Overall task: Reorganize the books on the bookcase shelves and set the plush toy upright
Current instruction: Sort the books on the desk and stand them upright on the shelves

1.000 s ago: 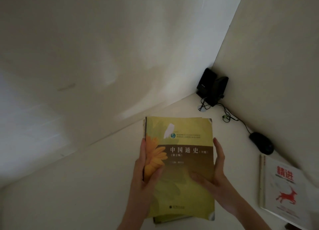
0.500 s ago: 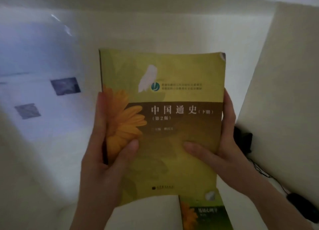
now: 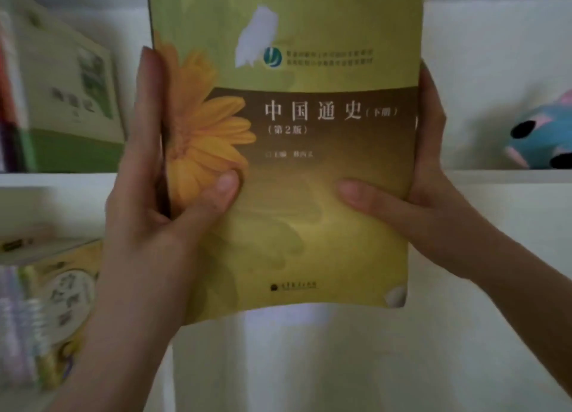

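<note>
A yellow-green book point(image 3: 309, 179) with an orange flower on its cover fills the middle of the head view, held up cover-first in front of the white bookcase. My left hand point(image 3: 148, 213) grips its spine edge, thumb on the cover. My right hand point(image 3: 433, 195) grips the opposite edge, thumb also on the cover. A blue and pink plush toy point(image 3: 544, 139) lies on its side on the upper shelf point(image 3: 495, 176) at the far right, cut off by the frame. The book's top edge is out of view.
A green-and-cream book point(image 3: 71, 102) leans on the upper shelf at the left beside other spines. On the lower shelf at the left a yellow book point(image 3: 68, 303) leans against several pale spines. The white back panel point(image 3: 340, 365) shows below the held book.
The book has been lifted from the desk up to the bookcase shelves, both hands keeping the same grip. The shelves, shelved books and plush toy have come into view; the desk is gone from view.
</note>
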`<state>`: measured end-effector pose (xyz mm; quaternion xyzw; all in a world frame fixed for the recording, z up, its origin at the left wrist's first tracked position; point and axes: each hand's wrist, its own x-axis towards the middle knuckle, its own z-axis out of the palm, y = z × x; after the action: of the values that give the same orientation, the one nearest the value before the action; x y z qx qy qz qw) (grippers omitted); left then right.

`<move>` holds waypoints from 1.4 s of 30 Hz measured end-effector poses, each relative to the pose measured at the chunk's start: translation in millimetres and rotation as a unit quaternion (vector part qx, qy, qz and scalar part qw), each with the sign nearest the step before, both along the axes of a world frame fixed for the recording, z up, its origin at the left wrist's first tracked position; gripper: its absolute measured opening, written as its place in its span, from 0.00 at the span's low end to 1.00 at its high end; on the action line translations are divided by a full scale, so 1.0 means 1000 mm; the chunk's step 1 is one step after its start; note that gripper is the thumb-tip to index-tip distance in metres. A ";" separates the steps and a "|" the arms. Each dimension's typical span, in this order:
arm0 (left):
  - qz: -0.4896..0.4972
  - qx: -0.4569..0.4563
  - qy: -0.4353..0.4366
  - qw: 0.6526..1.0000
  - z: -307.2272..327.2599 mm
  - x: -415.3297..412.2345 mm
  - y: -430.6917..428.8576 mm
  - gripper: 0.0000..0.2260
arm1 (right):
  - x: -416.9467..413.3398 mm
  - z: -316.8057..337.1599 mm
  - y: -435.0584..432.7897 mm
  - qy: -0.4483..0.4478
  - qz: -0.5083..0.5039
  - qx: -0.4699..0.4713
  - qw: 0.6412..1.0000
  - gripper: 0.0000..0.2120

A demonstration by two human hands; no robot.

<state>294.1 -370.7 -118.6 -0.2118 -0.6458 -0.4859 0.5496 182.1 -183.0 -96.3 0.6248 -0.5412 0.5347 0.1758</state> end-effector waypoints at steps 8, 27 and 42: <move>0.137 -0.073 0.127 0.980 0.090 0.011 -0.080 0.36 | -0.034 0.107 -0.119 -0.001 0.090 0.032 0.995 0.51; 0.623 -0.012 0.071 0.779 0.097 -0.071 -0.168 0.34 | -0.119 0.110 -0.315 -0.019 -0.049 0.219 0.974 0.43; 0.537 -0.004 -0.125 0.834 0.109 -0.057 -0.225 0.51 | -0.107 0.099 -0.349 0.003 -0.063 0.339 0.939 0.24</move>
<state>237.2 -595.7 -9.4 0.2293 -0.7231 -0.1341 0.6377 75.5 -532.1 3.1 0.6132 -0.7283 0.3056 -0.0117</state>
